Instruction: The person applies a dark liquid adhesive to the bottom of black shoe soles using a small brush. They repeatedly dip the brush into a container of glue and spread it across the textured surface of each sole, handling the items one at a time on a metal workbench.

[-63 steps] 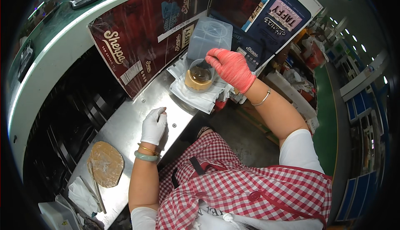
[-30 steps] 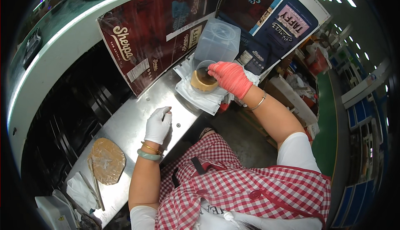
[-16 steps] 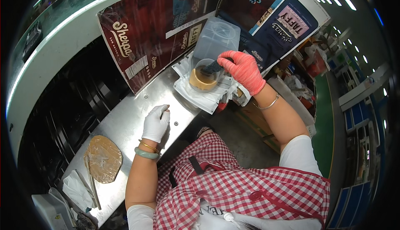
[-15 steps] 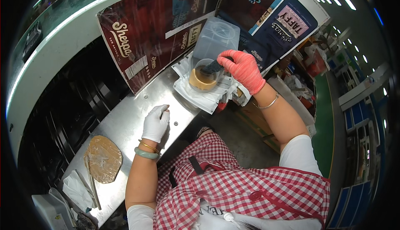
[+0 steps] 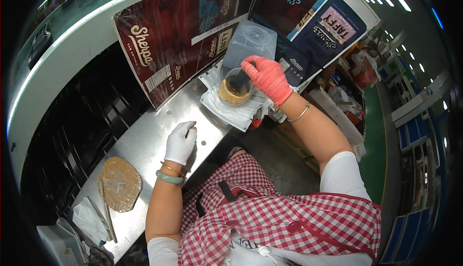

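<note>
My right hand (image 5: 269, 79), in a coral-red knitted glove, is closed round a black brush (image 5: 239, 79). The brush's lower end is down inside a clear plastic cup (image 5: 233, 97) with a tan band and some brownish stuff in it; its tip is hidden there. On the bare metal worktop, my left hand (image 5: 180, 143) rests in a white glove whose fingertips are uncovered. Its fingers are curled together, and nothing shows in them. The cup stands on a pile of white paper sheets or packets (image 5: 226, 114).
A translucent plastic box (image 5: 251, 41) stands behind the cup. Printed cardboard panels (image 5: 164, 49) rise along the back. Left of my left hand lies a brown disc (image 5: 119, 184) in clear wrap, with a thin stick (image 5: 106, 213) and white cloth (image 5: 90, 219) beside it. Boxes (image 5: 335, 114) stand at the right.
My right hand has moved left and closer over the cup, and the brush now stands more upright in it. My left hand has stayed in place.
</note>
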